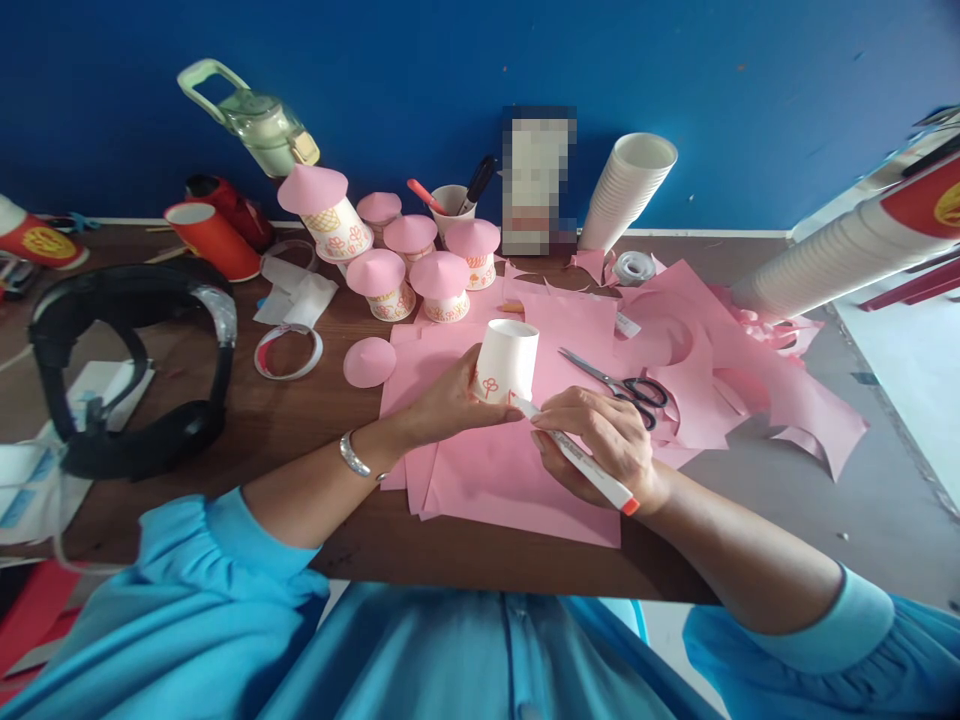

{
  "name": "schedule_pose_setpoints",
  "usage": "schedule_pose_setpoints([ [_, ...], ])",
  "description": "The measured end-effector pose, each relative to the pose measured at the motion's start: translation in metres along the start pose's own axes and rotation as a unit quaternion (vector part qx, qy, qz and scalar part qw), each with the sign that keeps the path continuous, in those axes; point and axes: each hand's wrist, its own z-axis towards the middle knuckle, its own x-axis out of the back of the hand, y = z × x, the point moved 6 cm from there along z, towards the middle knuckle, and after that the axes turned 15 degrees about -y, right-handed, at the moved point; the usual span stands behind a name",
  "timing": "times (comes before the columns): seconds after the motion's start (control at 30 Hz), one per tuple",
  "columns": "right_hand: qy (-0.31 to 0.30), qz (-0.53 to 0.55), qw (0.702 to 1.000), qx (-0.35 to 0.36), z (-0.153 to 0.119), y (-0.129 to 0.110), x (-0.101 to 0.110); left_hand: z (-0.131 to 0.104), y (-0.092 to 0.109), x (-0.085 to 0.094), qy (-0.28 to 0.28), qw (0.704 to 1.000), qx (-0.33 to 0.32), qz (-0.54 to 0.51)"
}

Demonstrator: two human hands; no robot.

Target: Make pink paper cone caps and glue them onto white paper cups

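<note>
My left hand (457, 395) grips a white paper cup (510, 350) from its left side, above the pink sheets. A small red-orange flower is drawn low on the cup's wall, with another mark beside it. In my right hand (600, 440) is a white marker pen (581, 465) with an orange end. Its tip touches or nearly touches the cup near the lower edge. Behind the hands stand several decorated cups with pink cone tops (440, 275). Open scissors (615, 385) lie just beyond my right hand. A loose pink cone (370, 362) rests to the left.
Pink paper sheets (517, 490) and cut scraps (697, 350) cover the middle and right. A stack of white cups (630, 190) leans by the blue wall; another stack (810, 255) slants at right. At left are a black headband-like device (135, 450), tape roll (289, 352) and green bottle (262, 125).
</note>
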Motion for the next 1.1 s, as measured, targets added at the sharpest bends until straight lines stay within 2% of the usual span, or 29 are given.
schedule_pose_setpoints([
  [0.87, -0.01, -0.004, 1.0, -0.003, 0.001, 0.0, 0.0, 0.001, 0.013, -0.001, 0.004, 1.0, 0.004, 0.024],
  [1.1, -0.015, -0.004, 1.0, -0.002, 0.002, -0.001, 0.0, 0.001, 0.009, -0.001, 0.001, 1.0, 0.004, 0.018],
])
